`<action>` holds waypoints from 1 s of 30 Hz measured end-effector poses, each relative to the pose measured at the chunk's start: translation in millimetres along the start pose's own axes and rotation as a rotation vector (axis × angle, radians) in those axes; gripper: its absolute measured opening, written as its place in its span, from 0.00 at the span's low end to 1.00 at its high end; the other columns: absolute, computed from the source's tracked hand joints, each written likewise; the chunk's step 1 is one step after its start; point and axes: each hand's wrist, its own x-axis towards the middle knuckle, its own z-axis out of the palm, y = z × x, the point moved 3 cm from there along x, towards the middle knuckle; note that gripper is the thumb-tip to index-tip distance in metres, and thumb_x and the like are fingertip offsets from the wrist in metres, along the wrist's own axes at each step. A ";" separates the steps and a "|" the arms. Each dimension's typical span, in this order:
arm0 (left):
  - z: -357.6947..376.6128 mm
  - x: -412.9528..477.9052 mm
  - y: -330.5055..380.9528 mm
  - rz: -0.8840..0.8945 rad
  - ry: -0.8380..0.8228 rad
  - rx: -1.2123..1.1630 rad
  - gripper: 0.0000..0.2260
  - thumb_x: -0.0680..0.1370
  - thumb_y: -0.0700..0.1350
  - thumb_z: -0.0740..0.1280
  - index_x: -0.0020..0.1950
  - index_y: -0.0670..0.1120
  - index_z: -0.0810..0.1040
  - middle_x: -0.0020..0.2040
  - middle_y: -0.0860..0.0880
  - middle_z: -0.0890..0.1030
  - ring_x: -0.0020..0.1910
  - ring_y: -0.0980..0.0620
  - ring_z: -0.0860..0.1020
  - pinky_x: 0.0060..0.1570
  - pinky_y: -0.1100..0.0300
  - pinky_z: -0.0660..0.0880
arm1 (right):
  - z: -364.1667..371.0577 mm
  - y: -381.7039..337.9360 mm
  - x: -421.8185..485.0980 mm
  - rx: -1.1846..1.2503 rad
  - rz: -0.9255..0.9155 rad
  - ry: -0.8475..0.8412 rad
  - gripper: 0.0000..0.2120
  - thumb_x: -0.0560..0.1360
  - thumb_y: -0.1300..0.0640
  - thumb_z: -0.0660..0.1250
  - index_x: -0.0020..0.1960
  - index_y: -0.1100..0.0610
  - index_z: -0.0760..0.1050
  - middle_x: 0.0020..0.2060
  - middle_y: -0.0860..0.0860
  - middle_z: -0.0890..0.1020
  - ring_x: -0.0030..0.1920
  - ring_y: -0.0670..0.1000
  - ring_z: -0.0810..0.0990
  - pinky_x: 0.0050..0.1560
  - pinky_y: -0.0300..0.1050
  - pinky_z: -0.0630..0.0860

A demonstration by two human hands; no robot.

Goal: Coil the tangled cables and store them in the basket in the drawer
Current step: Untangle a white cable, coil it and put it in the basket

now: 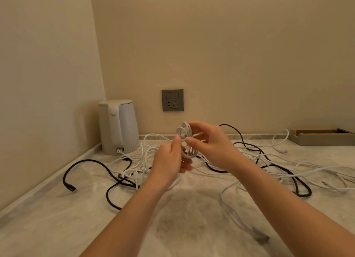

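1. Two-handed grip on a small white coil [189,153], held in the air above the counter [57,228].
2. Over the top of the loops, the right fingers [194,124] curled, thumb pressed to the near side: clamped on the coil.
3. At the coil's left edge, the left fingertips [177,139] closed together in a pinch on the white strand, just where it joins the loops.
4. Behind and to the right of the coil, the right hand [209,143]; below and to its left, the left hand [169,160], its back toward the camera. Both forearms bare, reaching in from the lower edge.
5. Under the hands, a loose tangle of white cables [317,169] spread over the marble-patterned top, trailing out to the right edge.
6. Woven through them, a black cable [92,161], one plug end lying free at the far left, another loop lying off to the right.
7. In the back left corner, a white kettle [119,126], upright by the wall, with a white lead at the port in its base.
8. On the back wall, above the coil, a grey socket [172,100].
9. At the far right against the wall, a low grey tray [322,137] with an orange inner edge.
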 end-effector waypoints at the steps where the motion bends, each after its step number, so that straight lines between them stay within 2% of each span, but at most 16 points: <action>1: -3.6 -2.2 3.9 0.049 0.006 0.077 0.18 0.83 0.51 0.51 0.43 0.45 0.75 0.35 0.47 0.80 0.30 0.51 0.79 0.28 0.62 0.72 | -2.5 -4.3 -3.3 0.025 0.019 -0.009 0.16 0.75 0.60 0.68 0.63 0.54 0.74 0.49 0.50 0.82 0.46 0.47 0.82 0.49 0.44 0.80; 3: -8.8 -9.6 12.8 0.132 -0.008 0.175 0.13 0.82 0.49 0.55 0.44 0.48 0.75 0.38 0.50 0.79 0.35 0.53 0.79 0.36 0.60 0.73 | -9.1 -13.3 -14.8 0.056 0.053 -0.026 0.16 0.75 0.60 0.68 0.63 0.54 0.74 0.49 0.49 0.82 0.46 0.46 0.82 0.49 0.44 0.80; 5: -10.3 -21.6 20.4 0.125 -0.055 0.132 0.10 0.81 0.49 0.58 0.48 0.47 0.77 0.39 0.50 0.79 0.37 0.55 0.77 0.40 0.58 0.74 | -17.6 -22.7 -31.2 0.100 0.084 -0.020 0.16 0.75 0.59 0.68 0.62 0.53 0.74 0.49 0.48 0.82 0.47 0.46 0.82 0.49 0.43 0.80; 9: -8.1 -52.4 35.6 0.062 -0.186 -0.025 0.08 0.79 0.48 0.63 0.48 0.46 0.80 0.35 0.55 0.82 0.35 0.61 0.79 0.39 0.64 0.74 | -34.2 -39.0 -71.0 0.320 0.156 0.015 0.15 0.74 0.62 0.69 0.59 0.54 0.76 0.48 0.48 0.83 0.45 0.46 0.83 0.43 0.37 0.78; 13: 0.5 -85.2 48.3 0.010 -0.300 -0.061 0.08 0.77 0.46 0.66 0.48 0.43 0.81 0.39 0.49 0.84 0.37 0.57 0.81 0.39 0.65 0.78 | -51.2 -47.9 -114.2 0.445 0.208 0.038 0.15 0.73 0.64 0.68 0.58 0.54 0.76 0.49 0.52 0.84 0.47 0.48 0.83 0.44 0.36 0.77; 17: 21.4 -123.4 54.0 -0.035 -0.424 -0.093 0.07 0.77 0.45 0.67 0.49 0.43 0.82 0.41 0.47 0.84 0.38 0.56 0.82 0.43 0.63 0.79 | -67.8 -58.2 -162.8 0.409 0.230 0.077 0.15 0.73 0.66 0.68 0.58 0.54 0.76 0.48 0.50 0.84 0.47 0.46 0.83 0.44 0.34 0.77; 21: 45.4 -157.9 49.7 -0.042 -0.475 -0.111 0.04 0.77 0.42 0.68 0.48 0.45 0.82 0.38 0.47 0.84 0.36 0.55 0.81 0.43 0.62 0.79 | -81.1 -58.1 -207.5 0.280 0.289 0.091 0.16 0.73 0.63 0.69 0.60 0.53 0.76 0.52 0.48 0.83 0.49 0.45 0.83 0.47 0.35 0.78; 25: 69.7 -191.8 34.6 -0.093 -0.521 -0.153 0.03 0.76 0.40 0.68 0.47 0.43 0.81 0.39 0.43 0.84 0.36 0.54 0.81 0.42 0.62 0.80 | -88.9 -55.5 -253.4 0.281 0.381 0.075 0.18 0.74 0.63 0.67 0.62 0.52 0.75 0.53 0.49 0.83 0.52 0.45 0.82 0.49 0.34 0.77; 28: 90.8 -217.2 17.1 -0.124 -0.556 -0.138 0.01 0.76 0.40 0.69 0.46 0.43 0.80 0.38 0.44 0.83 0.35 0.55 0.80 0.39 0.64 0.79 | -93.2 -47.5 -290.7 0.247 0.442 0.072 0.16 0.75 0.60 0.66 0.62 0.50 0.76 0.52 0.49 0.84 0.52 0.46 0.82 0.51 0.40 0.79; 30: 102.2 -230.5 5.3 -0.143 -0.573 -0.132 0.02 0.75 0.41 0.70 0.45 0.43 0.80 0.37 0.45 0.83 0.35 0.55 0.80 0.36 0.66 0.78 | -93.5 -41.6 -310.7 0.198 0.465 0.082 0.14 0.76 0.58 0.65 0.61 0.48 0.77 0.50 0.48 0.84 0.49 0.47 0.83 0.48 0.41 0.80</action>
